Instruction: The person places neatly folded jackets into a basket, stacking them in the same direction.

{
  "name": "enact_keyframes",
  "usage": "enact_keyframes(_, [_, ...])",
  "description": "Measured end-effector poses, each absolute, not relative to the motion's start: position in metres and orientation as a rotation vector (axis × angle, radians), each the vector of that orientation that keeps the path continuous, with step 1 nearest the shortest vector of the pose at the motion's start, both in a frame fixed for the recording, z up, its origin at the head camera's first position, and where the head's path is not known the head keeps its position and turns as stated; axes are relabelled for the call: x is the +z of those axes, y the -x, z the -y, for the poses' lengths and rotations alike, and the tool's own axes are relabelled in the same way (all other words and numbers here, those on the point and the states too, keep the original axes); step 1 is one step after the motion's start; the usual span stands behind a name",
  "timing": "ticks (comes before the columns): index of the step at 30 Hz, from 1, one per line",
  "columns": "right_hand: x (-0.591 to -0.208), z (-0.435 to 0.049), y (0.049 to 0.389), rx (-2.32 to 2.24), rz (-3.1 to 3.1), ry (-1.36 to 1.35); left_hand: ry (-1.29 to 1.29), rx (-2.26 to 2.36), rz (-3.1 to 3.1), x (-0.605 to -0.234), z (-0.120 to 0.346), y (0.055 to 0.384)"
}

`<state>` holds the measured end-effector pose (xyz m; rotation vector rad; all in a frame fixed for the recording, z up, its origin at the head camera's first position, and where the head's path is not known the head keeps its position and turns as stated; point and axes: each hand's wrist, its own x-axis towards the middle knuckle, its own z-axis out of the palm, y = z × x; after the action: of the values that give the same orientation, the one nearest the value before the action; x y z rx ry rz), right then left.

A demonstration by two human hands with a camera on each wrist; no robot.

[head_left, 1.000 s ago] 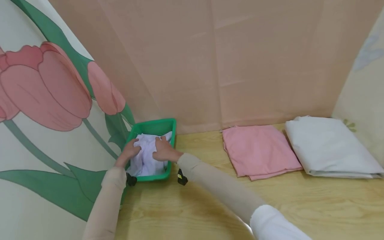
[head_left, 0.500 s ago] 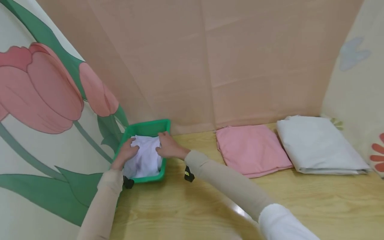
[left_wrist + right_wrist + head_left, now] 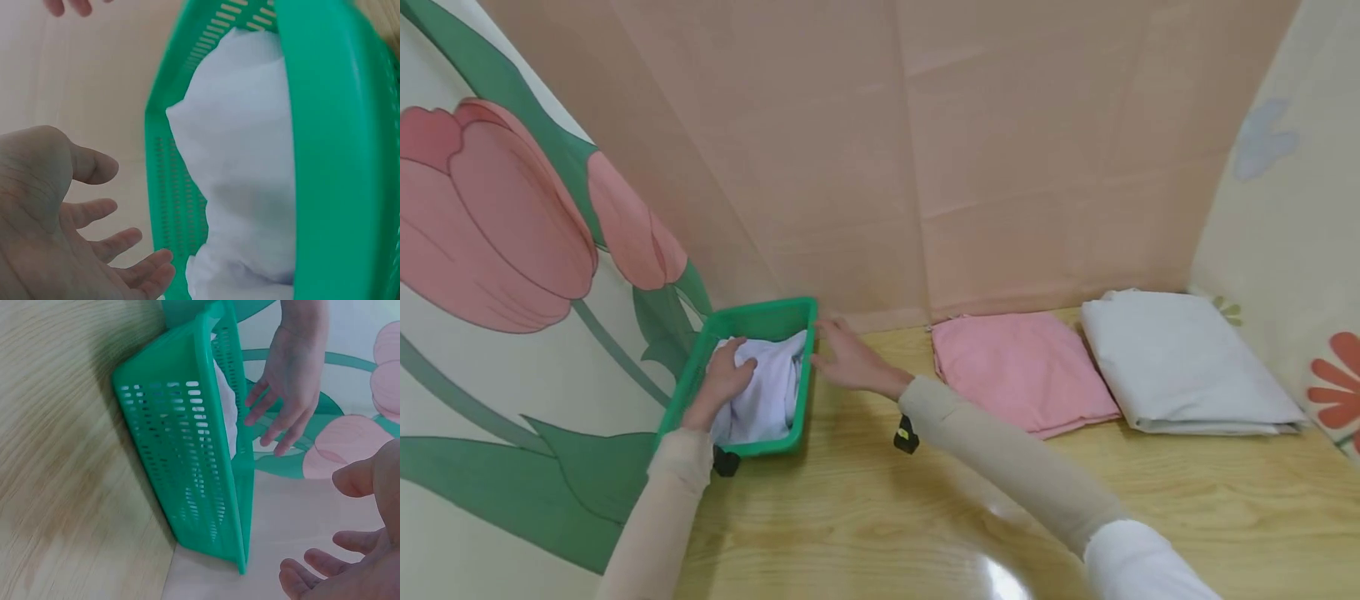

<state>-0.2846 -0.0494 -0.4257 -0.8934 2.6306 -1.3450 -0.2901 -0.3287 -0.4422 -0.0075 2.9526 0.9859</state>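
A green plastic basket (image 3: 795,421) with slotted sides stands by the left wall, and rumpled white cloth (image 3: 766,396) lies inside it. My left hand (image 3: 726,379) is over the basket's left side, fingers loosely spread. In the left wrist view that hand (image 3: 44,219) holds nothing and appears apart from the cloth (image 3: 240,119). Just past the basket's right rim, my right hand (image 3: 853,358) hovers with its fingers apart. The right wrist view shows the right hand (image 3: 362,556) holding nothing, with the left hand (image 3: 294,381) above the basket (image 3: 178,353).
On the wooden surface (image 3: 850,500), a folded pink cloth (image 3: 1018,371) lies right of the basket. A thicker folded white cloth (image 3: 1183,362) lies beside it. A beige hanging sheet (image 3: 1060,150) closes off the back. The flower-printed wall (image 3: 595,367) stands close at left.
Both hands have let go of the white cloth in the basket. My right hand has moved right, out past the basket's rim. The head view has turned slightly right.
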Motion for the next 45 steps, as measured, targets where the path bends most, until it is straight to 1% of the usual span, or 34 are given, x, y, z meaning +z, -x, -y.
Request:
enact_keyframes(8, [-0.422,0.021,0.282,-1.319,-2.690,0.916,-0.032,1.075,-2.979,-0.439,0.311,0.282])
enact_keyframes(15, [-0.418,-0.012,0.279,-1.336,-2.705,0.862,-0.064,1.146,-2.979,-0.436,0.293,0.276])
enact_keyframes(22, [-0.424,-0.048,0.278,-1.389,-2.757,0.780,-0.119,1.263,-2.994,-0.437,0.269,0.270])
enact_keyframes(32, [-0.435,-0.093,0.268,-1.439,-2.762,0.660,-0.173,1.385,-2.944,-0.447,0.239,0.261])
enact_keyframes(45, [-0.442,-0.143,0.269,-1.493,-2.816,0.597,-0.315,1.482,-2.869,-0.441,0.188,0.255])
